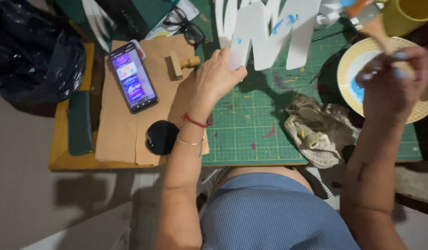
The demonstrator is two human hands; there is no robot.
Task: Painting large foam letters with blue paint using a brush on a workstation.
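Observation:
My left hand [217,76] grips the lower edge of a large white cut-out letter shape [269,32], holding it up above the green cutting mat [251,125]. Blue paint smears mark the shape's face. My right hand [393,78] holds a wooden-handled paintbrush [374,23] over a yellow-rimmed plate [348,69] that has blue paint on it. The brush points up toward the white shape. Paint stains my right fingers.
A lit smartphone [132,78] lies on brown cardboard [121,129] beside a wooden stamp [182,63] and a black round lid [161,137]. A crumpled rag [318,129] lies on the mat. Glasses [188,28], a yellow mug [406,14] and a black bag [33,55] sit around the edges.

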